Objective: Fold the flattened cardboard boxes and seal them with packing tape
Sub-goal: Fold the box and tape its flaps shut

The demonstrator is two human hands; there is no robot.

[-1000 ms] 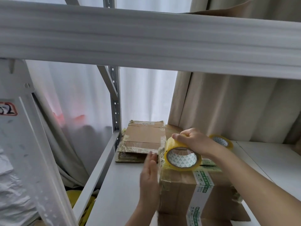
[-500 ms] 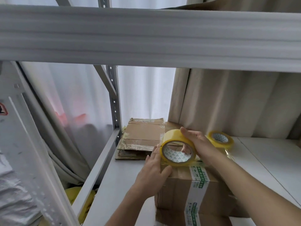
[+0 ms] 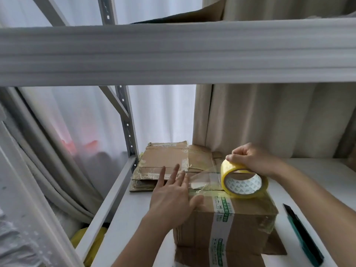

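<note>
A folded brown cardboard box (image 3: pixel 248 222) with a white-and-green printed tape band stands on the white shelf (image 3: pixel 131 218). My right hand (image 3: pixel 252 158) grips a yellow roll of packing tape (image 3: pixel 243 182) on the box's top far edge. A clear strip of tape (image 3: pixel 204 179) stretches from the roll leftward to my left hand (image 3: pixel 173 193), whose straight fingers press the strip's end on the box's left top corner. Behind the box lies a stack of flattened cardboard boxes (image 3: pixel 167 162).
A grey shelf beam (image 3: pixel 173 54) crosses overhead, with cardboard on top of it. A dark green utility knife (image 3: pixel 302 236) lies on the shelf right of the box. Curtains hang behind. A metal upright (image 3: pixel 127 132) stands at the shelf's left back corner.
My right hand has pulled the tape roll to the right along the box top, drawing out a clear strip. My left hand stayed at the left corner with fingers now spread flat.
</note>
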